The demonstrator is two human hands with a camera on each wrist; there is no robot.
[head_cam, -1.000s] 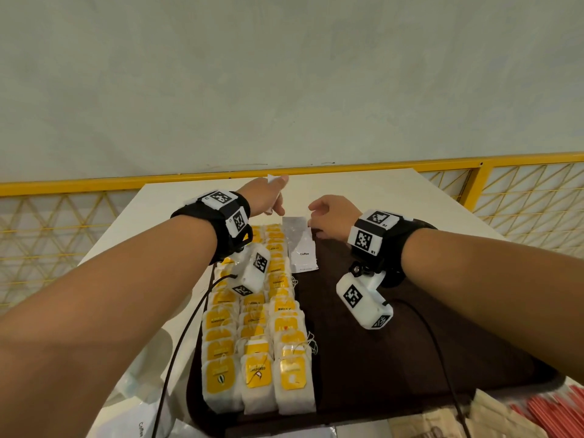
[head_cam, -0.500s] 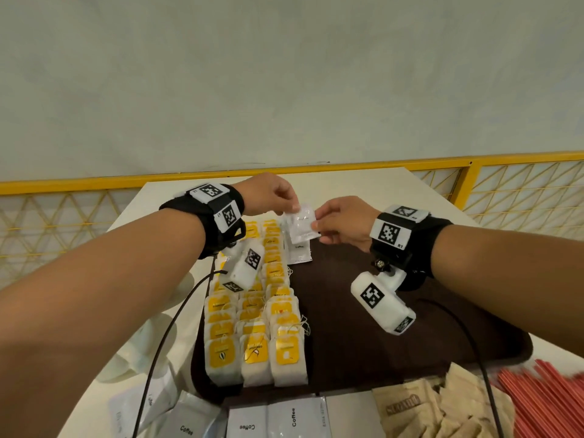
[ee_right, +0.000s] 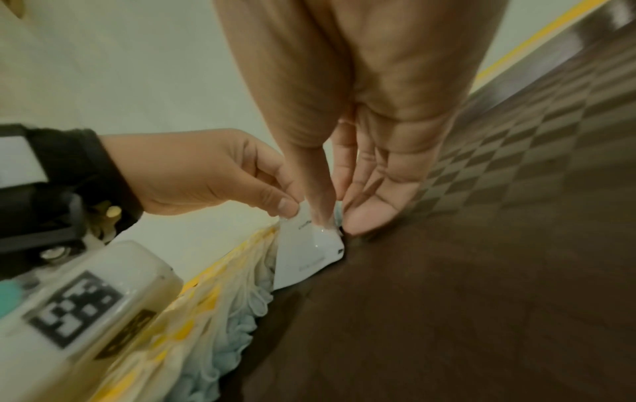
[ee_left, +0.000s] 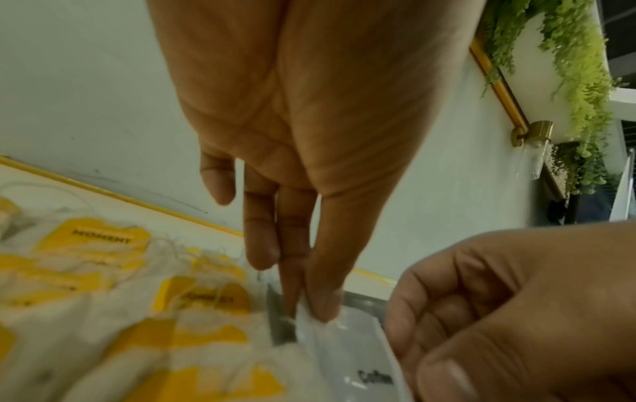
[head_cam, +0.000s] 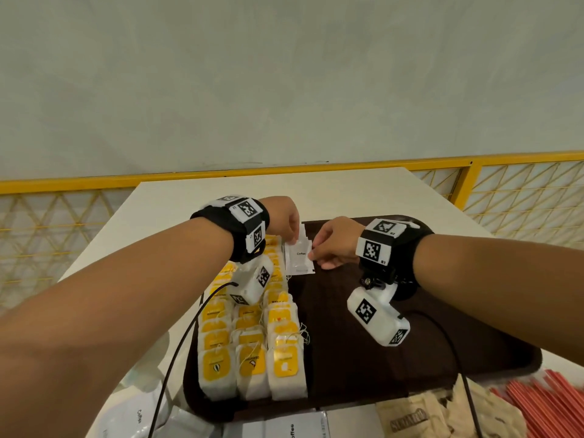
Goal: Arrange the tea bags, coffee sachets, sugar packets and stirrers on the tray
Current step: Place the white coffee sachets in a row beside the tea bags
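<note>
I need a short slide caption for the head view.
Both hands set a coffee sachet beside tea bags on the tray.

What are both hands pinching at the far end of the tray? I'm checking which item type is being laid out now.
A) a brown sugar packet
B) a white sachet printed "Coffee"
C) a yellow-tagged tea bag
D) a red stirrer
B: the left hand and right hand pinch the white coffee sachet beside the tea bags on the tray.

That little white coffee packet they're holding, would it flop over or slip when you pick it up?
The coffee sachet looks thin and probably light: the left hand pinches only its corner. Its glossy film catches glints, so it may be slippery. It looks fairly flat between both hands, right hand at its edge, so likely bendy rather than limp.
</note>
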